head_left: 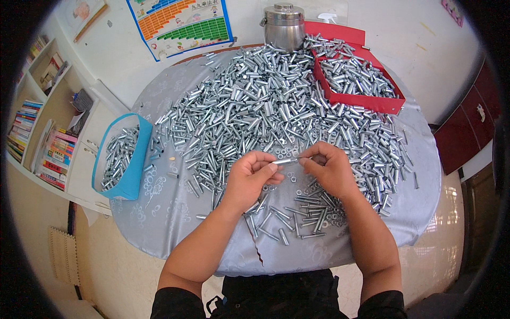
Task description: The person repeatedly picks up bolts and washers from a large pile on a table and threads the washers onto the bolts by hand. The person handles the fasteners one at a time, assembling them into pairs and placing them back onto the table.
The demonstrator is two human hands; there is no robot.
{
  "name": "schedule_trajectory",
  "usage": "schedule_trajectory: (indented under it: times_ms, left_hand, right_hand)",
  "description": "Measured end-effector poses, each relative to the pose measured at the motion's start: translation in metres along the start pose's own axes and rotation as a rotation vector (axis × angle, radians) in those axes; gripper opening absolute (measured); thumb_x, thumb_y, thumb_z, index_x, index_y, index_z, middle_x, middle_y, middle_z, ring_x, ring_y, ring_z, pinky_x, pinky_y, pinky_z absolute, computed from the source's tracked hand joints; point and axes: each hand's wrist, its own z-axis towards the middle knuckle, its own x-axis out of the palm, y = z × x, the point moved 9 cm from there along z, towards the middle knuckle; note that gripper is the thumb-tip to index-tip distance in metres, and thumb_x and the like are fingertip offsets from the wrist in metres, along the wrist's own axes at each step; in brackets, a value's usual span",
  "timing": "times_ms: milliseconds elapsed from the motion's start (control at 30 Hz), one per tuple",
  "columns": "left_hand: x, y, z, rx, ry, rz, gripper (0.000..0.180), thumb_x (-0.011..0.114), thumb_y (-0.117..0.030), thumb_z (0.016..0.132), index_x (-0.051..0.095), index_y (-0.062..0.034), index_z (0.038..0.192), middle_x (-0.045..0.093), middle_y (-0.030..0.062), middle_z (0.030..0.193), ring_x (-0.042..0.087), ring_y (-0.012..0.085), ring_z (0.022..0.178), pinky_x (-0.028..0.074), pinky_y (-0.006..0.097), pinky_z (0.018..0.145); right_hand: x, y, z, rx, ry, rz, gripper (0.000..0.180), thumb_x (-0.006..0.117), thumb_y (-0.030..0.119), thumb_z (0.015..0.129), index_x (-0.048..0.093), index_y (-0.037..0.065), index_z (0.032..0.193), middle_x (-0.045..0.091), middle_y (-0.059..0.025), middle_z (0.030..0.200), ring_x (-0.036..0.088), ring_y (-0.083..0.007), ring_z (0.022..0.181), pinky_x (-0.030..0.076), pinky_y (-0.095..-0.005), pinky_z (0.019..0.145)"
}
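Left of the big sleeve pile sits a blue box; just below the pile the left hand pinches a small metal sleeve, the right hand gripping its other end; a red tray lies right.

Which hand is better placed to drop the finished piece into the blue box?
Left, probably. The left hand pinches the metal sleeve and sits nearer the blue box at the table's left edge; the right hand is farther.
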Motion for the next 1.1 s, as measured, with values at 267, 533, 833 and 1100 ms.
schedule_trajectory:
  times_ms: [267, 533, 833, 1100]
  left_hand:
    - [0.001, 0.001, 0.000, -0.010, -0.001, 0.007, 0.017, 0.058, -0.001, 0.091, 0.058, 0.0029, 0.107, 0.068, 0.0150, 0.096, 0.069, 0.0210, 0.080, 0.059, 0.031, 0.069]
    - [0.005, -0.002, -0.002, -0.033, 0.025, 0.018, 0.016, 0.057, -0.003, 0.093, 0.057, 0.0037, 0.107, 0.068, 0.0171, 0.096, 0.070, 0.0209, 0.080, 0.058, 0.029, 0.069]
    - [0.007, -0.002, -0.002, -0.059, 0.054, -0.035, 0.016, 0.057, -0.003, 0.093, 0.057, 0.0044, 0.107, 0.068, 0.0178, 0.097, 0.070, 0.0214, 0.080, 0.059, 0.029, 0.069]
    - [0.013, 0.000, -0.004, -0.083, 0.097, -0.019, 0.027, 0.053, -0.006, 0.095, 0.055, 0.0043, 0.121, 0.067, 0.0175, 0.105, 0.070, 0.0239, 0.085, 0.059, 0.031, 0.071]
  right_hand:
    - [0.016, -0.003, -0.001, 0.042, 0.116, 0.211, 0.013, 0.066, -0.005, 0.083, 0.062, -0.004, 0.095, 0.066, -0.0055, 0.086, 0.064, -0.0114, 0.077, 0.052, -0.0231, 0.069]
    - [0.011, 0.000, -0.001, -0.001, 0.079, 0.202, 0.016, 0.072, 0.002, 0.080, 0.066, -0.001, 0.094, 0.064, -0.0012, 0.078, 0.058, -0.0066, 0.068, 0.047, -0.0217, 0.061]
    - [0.011, 0.001, -0.001, -0.040, 0.096, 0.157, 0.018, 0.074, 0.005, 0.080, 0.069, 0.001, 0.097, 0.065, -0.0010, 0.080, 0.056, -0.0054, 0.068, 0.045, -0.0207, 0.060]
    - [0.013, 0.002, -0.002, 0.027, 0.107, 0.204, 0.015, 0.071, 0.001, 0.082, 0.067, -0.001, 0.095, 0.067, -0.0026, 0.082, 0.060, -0.0067, 0.071, 0.049, -0.0211, 0.064]
